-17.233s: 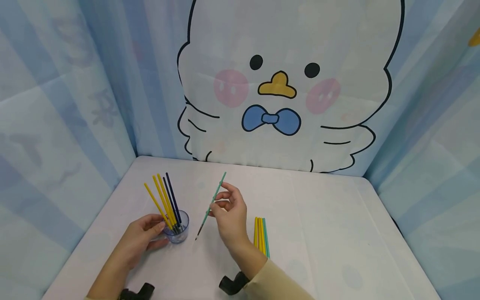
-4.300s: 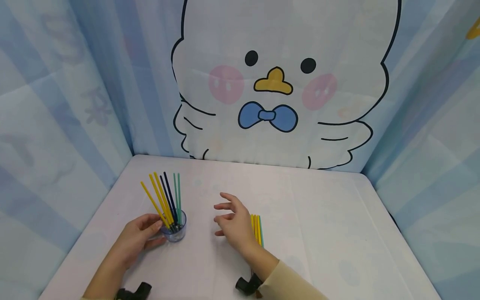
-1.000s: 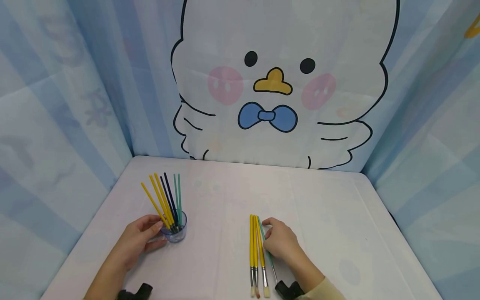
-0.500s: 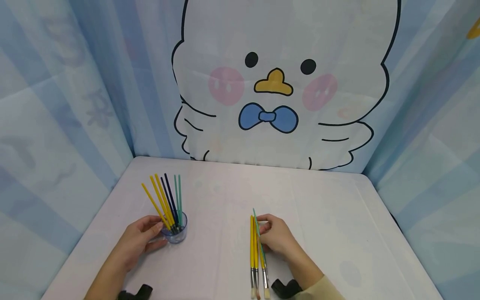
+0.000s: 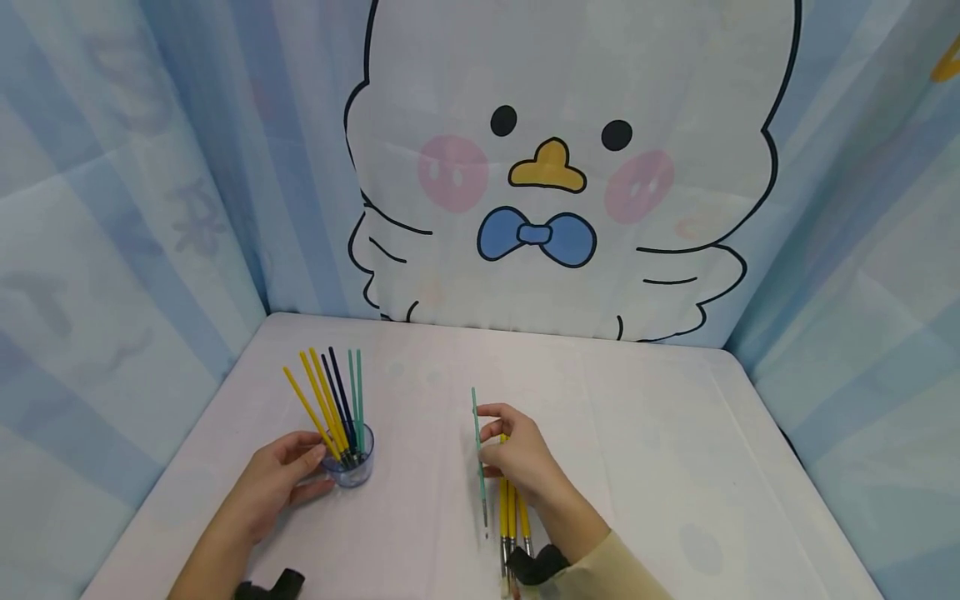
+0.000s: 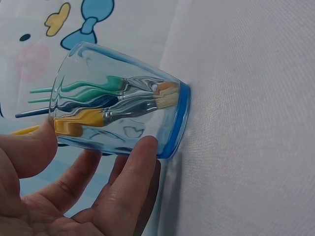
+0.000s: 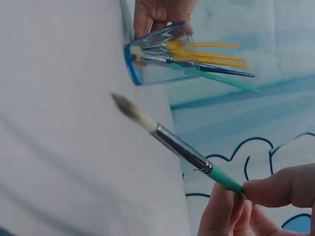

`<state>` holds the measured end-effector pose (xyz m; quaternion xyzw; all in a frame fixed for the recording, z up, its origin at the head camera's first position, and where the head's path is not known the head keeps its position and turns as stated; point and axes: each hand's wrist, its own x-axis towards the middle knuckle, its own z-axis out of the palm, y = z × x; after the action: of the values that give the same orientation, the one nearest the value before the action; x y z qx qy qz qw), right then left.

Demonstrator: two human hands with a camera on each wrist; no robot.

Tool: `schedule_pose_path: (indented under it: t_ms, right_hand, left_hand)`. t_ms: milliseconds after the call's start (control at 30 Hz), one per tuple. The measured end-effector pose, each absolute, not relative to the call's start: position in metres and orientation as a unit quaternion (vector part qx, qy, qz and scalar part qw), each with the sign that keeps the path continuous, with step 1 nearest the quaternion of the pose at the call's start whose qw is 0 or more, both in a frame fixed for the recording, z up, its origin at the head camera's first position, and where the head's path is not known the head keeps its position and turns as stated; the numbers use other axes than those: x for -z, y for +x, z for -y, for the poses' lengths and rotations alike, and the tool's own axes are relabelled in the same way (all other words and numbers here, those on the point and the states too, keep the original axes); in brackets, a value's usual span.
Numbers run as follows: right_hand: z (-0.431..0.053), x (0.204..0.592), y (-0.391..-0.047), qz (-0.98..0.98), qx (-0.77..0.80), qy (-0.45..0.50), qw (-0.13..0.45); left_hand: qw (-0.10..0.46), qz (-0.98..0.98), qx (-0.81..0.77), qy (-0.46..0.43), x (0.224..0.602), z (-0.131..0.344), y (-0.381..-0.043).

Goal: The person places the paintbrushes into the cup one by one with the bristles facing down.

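Note:
My left hand holds the side of a clear cup with a blue base; in the left wrist view, thumb and fingers touch its wall. Several paintbrushes stand in the cup bristles down, with yellow, dark blue and teal handles. My right hand pinches a teal paintbrush by the handle, off the table. It points bristles down, and the right wrist view shows its pointed bristle tip and silver ferrule. Yellow-handled paintbrushes lie under the right hand, partly hidden.
The white-covered table runs back to a curtain printed with a cartoon bird. More blue-striped curtain hangs at the left and right sides. Black wrist mounts show at the lower edge.
Two teal brushes joined the cup between the oldest frame and 4 seconds ago. In the last second my right hand picked up another teal brush beside the yellow ones and moved it left. The left hand stays put.

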<state>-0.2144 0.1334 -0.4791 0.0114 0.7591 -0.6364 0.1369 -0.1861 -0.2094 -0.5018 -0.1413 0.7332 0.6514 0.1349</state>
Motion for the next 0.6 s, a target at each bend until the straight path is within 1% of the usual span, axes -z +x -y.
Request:
schedule_pose_path:
  t_ms: [133, 600]
  right_hand:
    - [-0.118, 0.475, -0.217, -0.735, 0.667, 0.006, 0.125]
    - [-0.062, 0.46, -0.217, -0.653, 0.755, -0.014, 0.051]
  left_hand:
    - [0.136, -0.733, -0.651, -0.141, 0.502, 0.21, -0.187]
    - [0.138, -0.734, -0.651, -0.136, 0.503, 0.211, -0.186]
